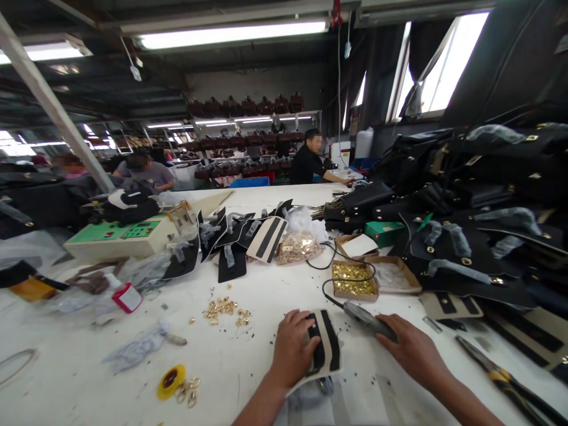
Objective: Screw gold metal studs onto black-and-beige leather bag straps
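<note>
The left hand [290, 346] holds the striped panel [329, 337] beneath its fingers, while the right hand [410, 346] grasps a grey corded tool [364, 318], a box [355, 295] of gold pieces [354, 278] lying beyond those fingers

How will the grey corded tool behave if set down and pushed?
The grey tool might roll, given its rounded body. The looped black cord, attached at one end, would probably drag on it. Its solid-looking casing suggests stiffness.

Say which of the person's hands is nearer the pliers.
Right. The right hand, at the grey tool, is left of the pliers; the left hand, on the striped piece, is farther left.
</note>
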Motion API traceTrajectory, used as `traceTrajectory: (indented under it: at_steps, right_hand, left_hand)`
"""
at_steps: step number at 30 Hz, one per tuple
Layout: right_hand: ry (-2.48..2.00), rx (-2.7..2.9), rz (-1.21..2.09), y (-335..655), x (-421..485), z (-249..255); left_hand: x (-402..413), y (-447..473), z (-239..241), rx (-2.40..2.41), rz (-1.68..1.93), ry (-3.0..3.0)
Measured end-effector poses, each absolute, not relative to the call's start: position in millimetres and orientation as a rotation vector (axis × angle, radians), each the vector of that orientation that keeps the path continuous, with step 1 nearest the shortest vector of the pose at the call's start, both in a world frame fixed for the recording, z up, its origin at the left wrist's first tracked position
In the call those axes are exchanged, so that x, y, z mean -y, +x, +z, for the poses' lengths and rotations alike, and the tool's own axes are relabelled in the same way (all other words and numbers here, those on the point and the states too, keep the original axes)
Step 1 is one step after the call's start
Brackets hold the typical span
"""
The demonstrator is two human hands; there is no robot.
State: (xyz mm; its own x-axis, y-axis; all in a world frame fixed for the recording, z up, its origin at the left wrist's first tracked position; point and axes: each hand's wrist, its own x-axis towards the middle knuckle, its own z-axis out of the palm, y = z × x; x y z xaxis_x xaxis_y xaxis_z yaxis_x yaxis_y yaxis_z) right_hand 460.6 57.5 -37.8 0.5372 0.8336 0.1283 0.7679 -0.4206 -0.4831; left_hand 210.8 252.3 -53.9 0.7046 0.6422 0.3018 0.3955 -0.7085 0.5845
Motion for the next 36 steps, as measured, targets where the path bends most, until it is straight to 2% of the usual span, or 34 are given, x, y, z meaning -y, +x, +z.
traceTrajectory:
  at_steps: [7,12,15,21,30,36]
  right_hand:
    - [-1.797,0.874,0.865,433.2,-73.7,13.8]
    - [-1.339,0.592,1.040,411.1,-90.8,30.8]
    - [-1.262,0.509,1.007,401.9,-106.1,34.4]
    - [-1.452,0.517,0.796,400.1,-134.1,33.0]
    - [-1.176,0.602,0.710,386.7,-176.3,49.5]
    - [-1.164,0.632,0.770,379.1,-202.6,39.2]
  left_hand:
    - [-248.0,217.1,-33.8,-0.873,0.699,2.452]
    - [-244.6,222.6,-40.6,-0.916,0.702,2.439]
    - [-243.7,223.0,-48.0,-0.930,0.729,2.398]
    - [-245.0,221.8,-55.5,-0.955,0.731,2.364]
    - [-245.9,221.6,-51.9,-0.963,0.717,2.355]
    - [-244.8,223.8,-44.7,-0.971,0.628,2.385]
